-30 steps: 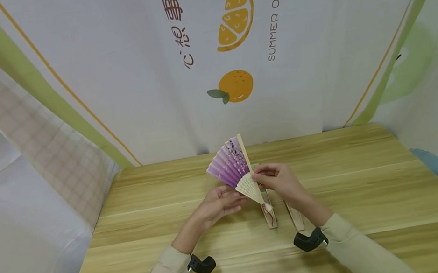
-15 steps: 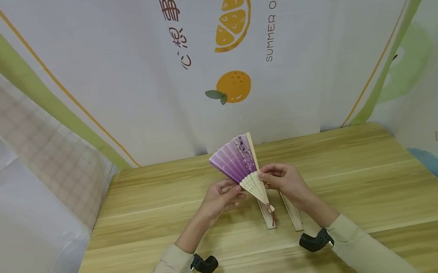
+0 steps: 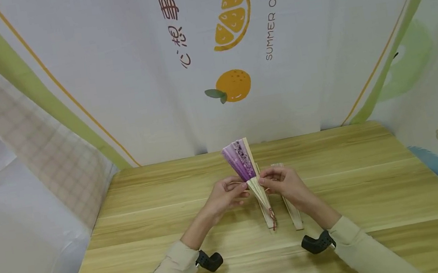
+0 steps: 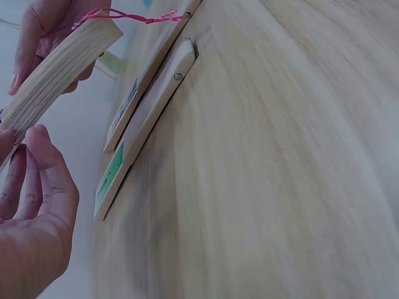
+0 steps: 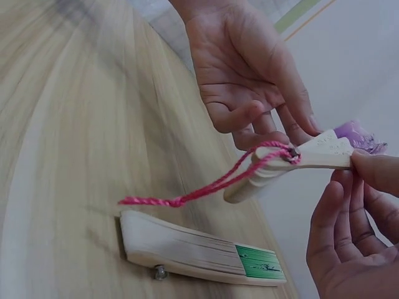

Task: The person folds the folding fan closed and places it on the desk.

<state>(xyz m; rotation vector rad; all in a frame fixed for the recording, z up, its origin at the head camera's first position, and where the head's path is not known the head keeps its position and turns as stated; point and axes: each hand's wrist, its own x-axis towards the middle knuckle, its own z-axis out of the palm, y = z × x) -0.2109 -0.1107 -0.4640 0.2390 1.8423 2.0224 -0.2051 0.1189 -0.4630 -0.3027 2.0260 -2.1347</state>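
Observation:
A purple folding fan point(image 3: 240, 159) with pale wooden ribs and a red cord at its pivot is held above the table, only narrowly spread. My left hand point(image 3: 224, 196) pinches its left edge between thumb and fingers. On the opposite side my right hand point(image 3: 284, 183) pinches the outer rib. Beneath the hands lie two folded fans: one point(image 3: 268, 218) directly under the purple fan, the other point(image 3: 294, 215) under the right hand. In the right wrist view a folded fan point(image 5: 206, 252) shows a green end, and the pink cord point(image 5: 212, 187) dangles.
The wooden table point(image 3: 151, 222) reaches back to a white cloth point(image 3: 145, 95) printed with oranges and lettering. More cloth hangs at the left point(image 3: 11, 224) and right point(image 3: 434, 99). A black wrist camera point(image 3: 210, 261) sits on the left cuff, another point(image 3: 317, 243) on the right.
The purple fan has folded from a wide spread to a narrow wedge. My left hand has moved right, closer to my right hand, and now pinches the fan's left edge.

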